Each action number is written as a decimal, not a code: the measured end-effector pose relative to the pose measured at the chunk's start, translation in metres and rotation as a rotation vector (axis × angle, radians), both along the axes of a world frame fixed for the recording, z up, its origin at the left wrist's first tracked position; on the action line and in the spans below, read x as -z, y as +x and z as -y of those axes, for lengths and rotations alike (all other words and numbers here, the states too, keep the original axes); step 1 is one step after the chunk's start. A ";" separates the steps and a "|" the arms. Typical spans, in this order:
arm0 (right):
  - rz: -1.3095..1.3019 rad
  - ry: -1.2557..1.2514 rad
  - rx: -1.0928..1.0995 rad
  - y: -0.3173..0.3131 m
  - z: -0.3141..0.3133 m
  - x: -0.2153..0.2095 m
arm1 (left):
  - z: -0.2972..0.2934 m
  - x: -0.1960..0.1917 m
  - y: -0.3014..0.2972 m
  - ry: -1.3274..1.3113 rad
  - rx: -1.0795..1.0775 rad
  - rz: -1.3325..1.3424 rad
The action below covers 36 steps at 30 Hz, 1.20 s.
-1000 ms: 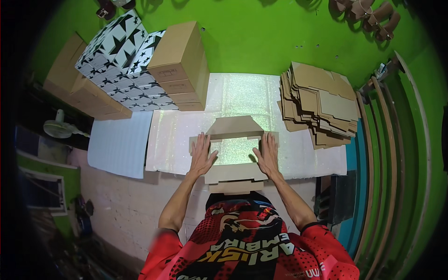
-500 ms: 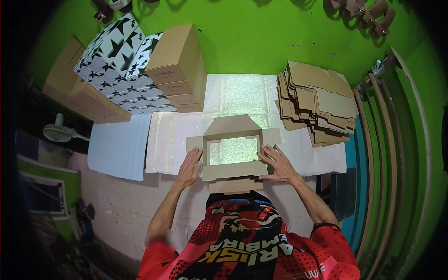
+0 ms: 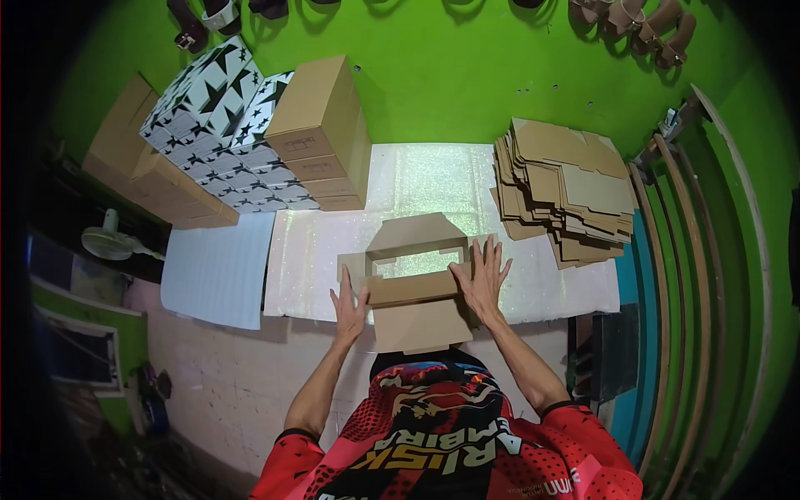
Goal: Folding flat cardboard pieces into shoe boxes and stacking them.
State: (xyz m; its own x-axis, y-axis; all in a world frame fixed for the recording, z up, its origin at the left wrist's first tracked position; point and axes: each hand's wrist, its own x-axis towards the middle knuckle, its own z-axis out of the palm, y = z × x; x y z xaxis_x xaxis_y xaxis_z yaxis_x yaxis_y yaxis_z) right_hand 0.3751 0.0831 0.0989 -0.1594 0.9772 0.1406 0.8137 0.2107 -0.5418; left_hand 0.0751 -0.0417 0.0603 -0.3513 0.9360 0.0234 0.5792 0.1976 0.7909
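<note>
A brown cardboard box stands unfolded in front of me at the table's near edge. Its far flap is raised, and its middle is open, so the shiny table cover shows through. A near panel is folded inward while a wider flap hangs toward my body. At the box's left side, my left hand rests against the panel, fingers spread. My right hand presses on the right side with its fingers stretched apart and the thumb reaching over the inner edge.
The table has a pale shiny cover. Flat cardboard sheets are piled at the back right. Star-patterned boxes and brown boxes are stacked at the back left. A fan is far left; sandals hang on the green wall.
The near inner panel has folded inward and the outer near flap now lies wider toward me. My right hand has shifted up and left along the side; the left hand has moved slightly lower.
</note>
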 end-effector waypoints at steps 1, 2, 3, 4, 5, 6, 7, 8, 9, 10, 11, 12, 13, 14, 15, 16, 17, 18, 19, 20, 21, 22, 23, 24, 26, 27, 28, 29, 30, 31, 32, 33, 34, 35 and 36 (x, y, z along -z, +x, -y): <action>-0.003 0.005 -0.004 -0.003 -0.001 0.001 | -0.002 0.001 0.005 0.005 -0.004 -0.003; 0.022 0.022 0.019 -0.006 -0.003 0.002 | -0.004 0.002 0.008 -0.029 -0.001 -0.120; 0.046 0.039 0.043 -0.009 -0.004 0.004 | -0.006 0.002 0.011 -0.065 0.001 -0.236; 0.046 0.043 0.041 -0.010 -0.004 0.006 | -0.009 0.000 0.016 -0.133 0.006 -0.285; 0.062 0.041 0.051 -0.011 -0.003 0.009 | -0.011 -0.001 0.022 -0.130 0.004 -0.286; 0.078 0.039 0.061 -0.011 -0.002 0.011 | -0.013 -0.003 0.027 -0.200 0.020 -0.369; 0.078 0.045 0.061 -0.010 -0.002 0.015 | -0.016 -0.002 0.029 -0.267 0.036 -0.451; 0.118 0.037 0.033 -0.009 -0.001 0.019 | -0.017 -0.002 0.032 -0.278 0.044 -0.499; 0.158 0.028 0.008 -0.008 0.000 0.023 | -0.017 -0.002 0.033 -0.271 0.045 -0.498; 0.156 0.019 0.010 -0.009 0.002 0.026 | -0.016 -0.002 0.034 -0.253 0.051 -0.557; 0.156 0.012 0.012 -0.009 0.005 0.028 | -0.018 -0.002 0.035 -0.235 0.058 -0.615; 0.157 0.006 0.015 -0.008 0.006 0.030 | -0.020 -0.002 0.037 -0.230 0.063 -0.614; 0.151 -0.008 0.017 -0.007 0.007 0.031 | -0.023 -0.005 0.039 -0.215 0.084 -0.656; 0.153 -0.008 0.026 -0.006 0.008 0.031 | -0.025 -0.007 0.042 -0.200 0.105 -0.697; 0.153 -0.011 0.036 -0.005 0.008 0.031 | -0.029 -0.009 0.048 -0.195 0.114 -0.695; 0.149 -0.014 0.043 -0.006 0.008 0.030 | -0.034 -0.012 0.055 -0.173 0.215 -0.641; 0.141 -0.016 0.049 -0.006 0.009 0.029 | -0.038 -0.016 0.064 -0.150 0.316 -0.585; 0.142 -0.016 0.056 -0.004 0.011 0.028 | -0.043 -0.015 0.072 -0.100 0.366 -0.605; 0.133 0.020 0.068 -0.003 0.014 0.028 | -0.046 -0.014 0.078 -0.099 0.369 -0.605; 0.125 0.057 0.080 -0.002 0.017 0.028 | -0.049 -0.013 0.082 -0.088 0.398 -0.574; 0.126 0.056 0.082 0.000 0.021 0.028 | -0.050 -0.012 0.084 -0.078 0.427 -0.542; -0.004 0.122 0.156 0.008 0.026 0.033 | -0.051 -0.012 0.088 -0.074 0.435 -0.539; -0.138 0.189 0.223 0.013 0.032 0.036 | -0.051 -0.013 0.088 -0.078 0.439 -0.551; -0.194 0.150 0.306 0.020 0.039 0.038 | -0.051 -0.015 0.089 -0.082 0.443 -0.564; -0.452 0.030 0.455 0.028 0.050 0.048 | -0.052 -0.016 0.089 -0.087 0.461 -0.579; -0.563 -0.142 0.465 0.032 0.046 0.053 | -0.052 -0.017 0.089 -0.094 0.473 -0.594; -0.609 -0.211 0.423 0.034 0.044 0.054 | -0.053 -0.016 0.090 -0.093 0.479 -0.595; -0.655 -0.280 0.381 0.036 0.041 0.056 | -0.053 -0.016 0.091 -0.093 0.475 -0.597; -0.651 -0.245 0.281 0.039 0.039 0.057 | -0.054 -0.015 0.092 -0.091 0.471 -0.599; -0.609 -0.233 0.220 0.034 0.039 0.053 | -0.053 -0.013 0.090 -0.097 0.467 -0.602; -0.566 -0.218 0.164 0.031 0.040 0.048 | -0.053 -0.012 0.090 -0.102 0.463 -0.598; -0.557 -0.167 0.115 0.028 0.040 0.043 | -0.052 -0.011 0.089 -0.108 0.459 -0.594; -0.558 -0.170 0.113 0.026 0.040 0.038 | -0.052 -0.010 0.089 -0.110 0.457 -0.594; -0.438 -0.139 0.020 0.025 0.040 0.033 | -0.052 -0.009 0.089 -0.111 0.453 -0.598; -0.317 -0.107 -0.073 0.024 0.040 0.028 | -0.052 -0.008 0.089 -0.112 0.449 -0.601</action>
